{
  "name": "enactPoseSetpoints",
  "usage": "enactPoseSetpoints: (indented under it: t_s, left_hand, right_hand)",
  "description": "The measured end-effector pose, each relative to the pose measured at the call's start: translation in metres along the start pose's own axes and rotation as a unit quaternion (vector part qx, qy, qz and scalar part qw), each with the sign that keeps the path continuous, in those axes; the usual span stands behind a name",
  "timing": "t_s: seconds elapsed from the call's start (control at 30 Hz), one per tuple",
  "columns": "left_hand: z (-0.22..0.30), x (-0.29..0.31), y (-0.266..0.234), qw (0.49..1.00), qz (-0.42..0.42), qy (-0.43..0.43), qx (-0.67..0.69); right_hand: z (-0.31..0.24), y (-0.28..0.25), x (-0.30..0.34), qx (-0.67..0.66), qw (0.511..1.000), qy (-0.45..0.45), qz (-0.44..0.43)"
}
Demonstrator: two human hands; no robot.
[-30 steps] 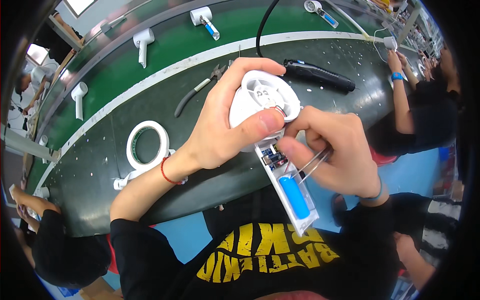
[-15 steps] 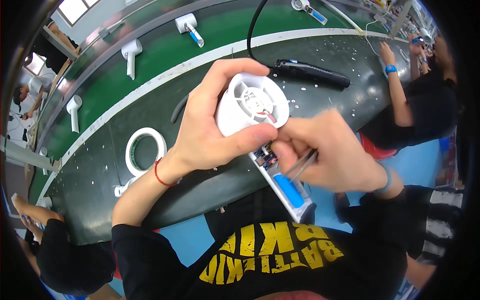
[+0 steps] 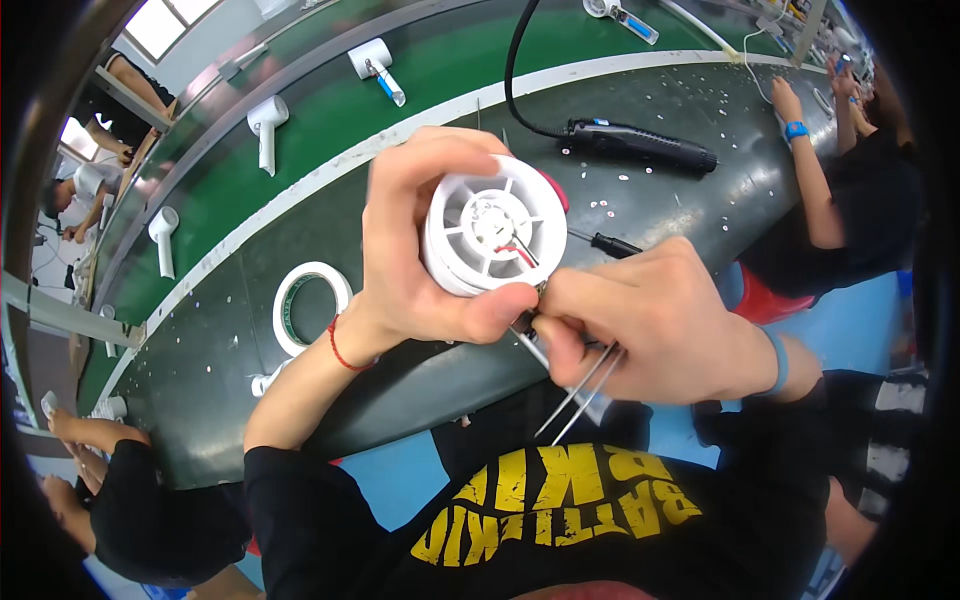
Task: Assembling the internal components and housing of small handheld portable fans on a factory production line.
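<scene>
My left hand [image 3: 400, 240] is wrapped round the round head of a white handheld fan [image 3: 545, 222]. Its open end faces up, showing spokes, a central hub and a red and a dark wire. At the lower right edge of the head, my right hand [image 3: 660, 320] pinches with thumb and forefinger at the joint with the handle. Tweezers [image 3: 582, 398] are held in that same hand, their prongs pointing down toward my shirt. Most of the handle is hidden behind the right hand. Whatever the right fingertips touch is too small to make out.
On the dark green bench lie a roll of white tape [image 3: 283, 318], a black electric screwdriver [image 3: 640, 145] with its cable, and a small black screwdriver [image 3: 612, 245]. Similar white fans [image 3: 267, 130] line the green belt beyond. Co-workers sit left and right [image 3: 840, 220].
The fan head has turned to face up more squarely, and its handle has swung behind my right hand. The tweezers' prongs now point down, clear of the blue battery.
</scene>
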State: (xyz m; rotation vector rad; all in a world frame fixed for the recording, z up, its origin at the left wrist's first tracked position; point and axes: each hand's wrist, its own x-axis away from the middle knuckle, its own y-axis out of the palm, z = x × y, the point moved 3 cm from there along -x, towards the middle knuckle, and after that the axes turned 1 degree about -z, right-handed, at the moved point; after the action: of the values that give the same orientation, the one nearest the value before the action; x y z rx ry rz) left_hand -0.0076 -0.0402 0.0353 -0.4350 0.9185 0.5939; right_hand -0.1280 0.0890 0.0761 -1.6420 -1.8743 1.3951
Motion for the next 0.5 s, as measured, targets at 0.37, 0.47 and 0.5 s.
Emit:
enactPoseSetpoints:
  t_s: [0.37, 0.47, 0.5]
  left_hand:
    - [0.022, -0.015, 0.003, 0.98, -0.15, -0.01, -0.134]
    - [0.024, -0.017, 0.006, 0.979, -0.148, -0.028, -0.141]
    - [0.024, -0.016, 0.007, 0.976, -0.155, -0.017, -0.149]
  right_hand:
    - [0.009, -0.017, 0.015, -0.034, 0.994, 0.061, 0.082]
    - [0.01, -0.015, 0.016, -0.042, 0.994, 0.051, 0.083]
    - [0.011, -0.015, 0.016, -0.042, 0.994, 0.05, 0.083]
